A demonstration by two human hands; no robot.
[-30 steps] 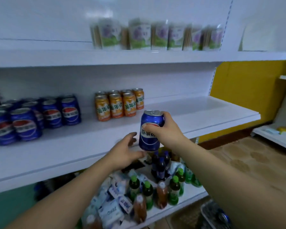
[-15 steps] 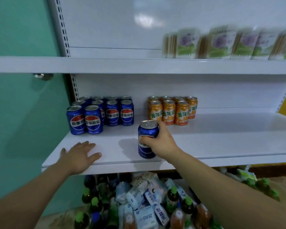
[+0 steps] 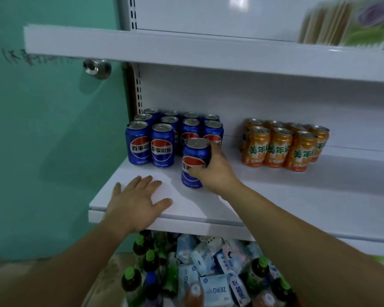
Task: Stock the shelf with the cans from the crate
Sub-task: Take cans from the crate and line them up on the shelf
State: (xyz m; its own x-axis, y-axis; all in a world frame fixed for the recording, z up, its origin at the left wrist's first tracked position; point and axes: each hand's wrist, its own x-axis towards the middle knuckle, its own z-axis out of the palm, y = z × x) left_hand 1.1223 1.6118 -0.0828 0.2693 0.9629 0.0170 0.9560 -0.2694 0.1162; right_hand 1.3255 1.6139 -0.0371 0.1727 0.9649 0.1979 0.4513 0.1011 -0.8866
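While the right hand (image 3: 211,171) is wrapped round a blue Pepsi can (image 3: 194,162), fingers clamped on its right side and back, the can stands upright on the white middle shelf (image 3: 275,191), approx. a third in from the shelf's left edge and between its front and back edges. It sits just in front of the Pepsi can block (image 3: 173,136), which fills the back-left corner of the shelf in rows; the held can is touching or nearly touching the front-right cans of that block, can't tell which. The left hand (image 3: 135,202) lies flat, palm down, fingers spread apart and holding nothing, on the shelf's front-left corner, w/ the thumb pointing right along the front edge. To the right of the blue block, w/ a clear gap between, a group of orange soda cans (image 3: 284,145) stands toward the back edge. Upper shelf (image 3: 186,49) carries blurred green-and-purple packs (image 3: 350,23) at its right end. Below the middle shelf: green-capped bottles (image 3: 140,260) and pale blue packets marked ZERO (image 3: 215,289), jumbled together. Teal door (image 3: 42,129) w/ a metal knob (image 3: 97,68) left of the shelving.
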